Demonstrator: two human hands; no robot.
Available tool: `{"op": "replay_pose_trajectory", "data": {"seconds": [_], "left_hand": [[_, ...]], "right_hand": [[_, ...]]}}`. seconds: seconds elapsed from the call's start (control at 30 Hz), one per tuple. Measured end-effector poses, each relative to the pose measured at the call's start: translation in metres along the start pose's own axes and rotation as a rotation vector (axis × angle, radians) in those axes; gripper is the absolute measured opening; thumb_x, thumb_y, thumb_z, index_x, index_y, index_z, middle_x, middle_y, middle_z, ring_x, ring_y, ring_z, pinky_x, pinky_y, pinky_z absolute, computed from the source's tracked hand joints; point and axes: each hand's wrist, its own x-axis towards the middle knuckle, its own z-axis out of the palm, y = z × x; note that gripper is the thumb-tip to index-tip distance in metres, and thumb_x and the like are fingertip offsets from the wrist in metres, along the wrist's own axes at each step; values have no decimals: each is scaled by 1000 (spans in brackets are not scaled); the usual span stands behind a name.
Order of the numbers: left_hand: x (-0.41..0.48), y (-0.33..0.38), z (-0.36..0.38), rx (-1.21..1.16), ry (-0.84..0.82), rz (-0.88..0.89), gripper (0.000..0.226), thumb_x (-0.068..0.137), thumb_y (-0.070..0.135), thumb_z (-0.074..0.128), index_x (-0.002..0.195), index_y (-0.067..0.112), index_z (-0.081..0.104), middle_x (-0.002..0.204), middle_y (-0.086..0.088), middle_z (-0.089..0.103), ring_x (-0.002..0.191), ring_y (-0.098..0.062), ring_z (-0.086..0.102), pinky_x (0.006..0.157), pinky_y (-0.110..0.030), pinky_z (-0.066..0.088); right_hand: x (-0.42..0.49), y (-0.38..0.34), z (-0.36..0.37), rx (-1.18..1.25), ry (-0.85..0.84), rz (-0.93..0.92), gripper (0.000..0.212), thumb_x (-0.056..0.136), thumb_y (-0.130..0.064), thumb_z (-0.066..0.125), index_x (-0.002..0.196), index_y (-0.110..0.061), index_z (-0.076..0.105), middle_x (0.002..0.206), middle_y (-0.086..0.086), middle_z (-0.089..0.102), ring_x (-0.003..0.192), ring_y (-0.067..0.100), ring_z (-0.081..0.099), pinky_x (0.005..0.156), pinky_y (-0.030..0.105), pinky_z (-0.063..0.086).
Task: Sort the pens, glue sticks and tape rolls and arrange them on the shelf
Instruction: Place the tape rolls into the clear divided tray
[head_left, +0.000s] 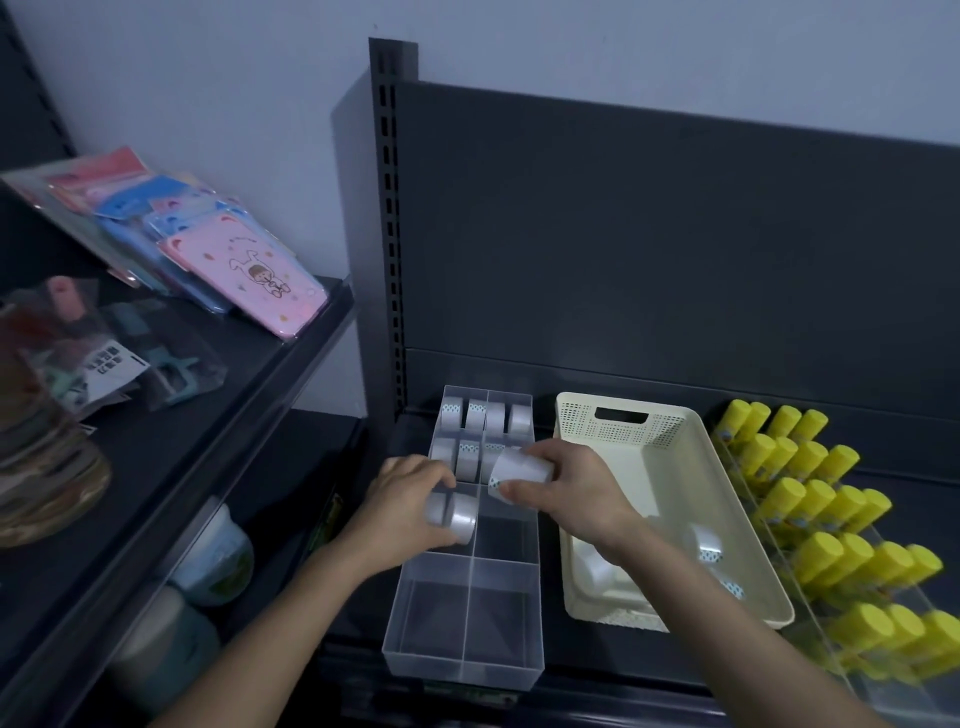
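Observation:
A clear divided organiser (467, 618) stands on the dark shelf, with several white tape rolls (487, 418) standing in its far compartments. My left hand (402, 506) grips two white tape rolls (457, 514) over the organiser's middle left compartment. My right hand (563, 491) holds more white tape rolls (519, 467) just above the middle right compartment. A cream perforated basket (711, 499) to the right holds a few remaining tape rolls (709, 551). Yellow-capped glue sticks (831, 514) fill a clear tiered rack at the far right. No pens are visible.
A dark shelf back panel (649, 234) rises behind the organiser. On the left shelving unit lie pink and blue packaged items (249, 270) and bagged goods (109, 358); round containers (218, 556) sit on its lower level. The organiser's two near compartments hold nothing.

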Motion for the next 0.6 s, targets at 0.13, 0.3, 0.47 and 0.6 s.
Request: {"op": "replay_pose_trajectory", "data": {"seconds": [0.13,0.3,0.47,0.6], "left_hand": [[-4,1,1,-1,5,-18,59,69,32,80,122,26,52,121,15,43,111,-5,32,90,-19,31],[-3,1,3,-25,-19,-39,45,77,9,73,118,18,56,125,8,44,116,-11,42,95,-17,34],[-2,7,2,-98,-23,-72,48,71,27,83,111,20,59,118,12,42,111,-7,46,92,-18,38],[-4,9,4,-93,29,-75,45,71,22,82,110,16,60,117,10,43,109,-8,48,89,-14,36]], "right_hand": [[1,0,4,-175,-35,-51,48,71,-32,80,113,-17,61,101,-3,64,92,15,60,77,24,48],[1,1,10,-397,-97,-156,33,73,-23,73,102,-18,58,97,-1,60,86,17,57,68,21,44],[2,2,15,-632,-158,-252,24,74,-15,65,76,-20,42,90,1,43,81,22,51,59,21,31],[3,4,20,-697,-180,-256,27,71,-20,70,78,-19,44,96,7,51,84,25,51,64,26,34]]}}
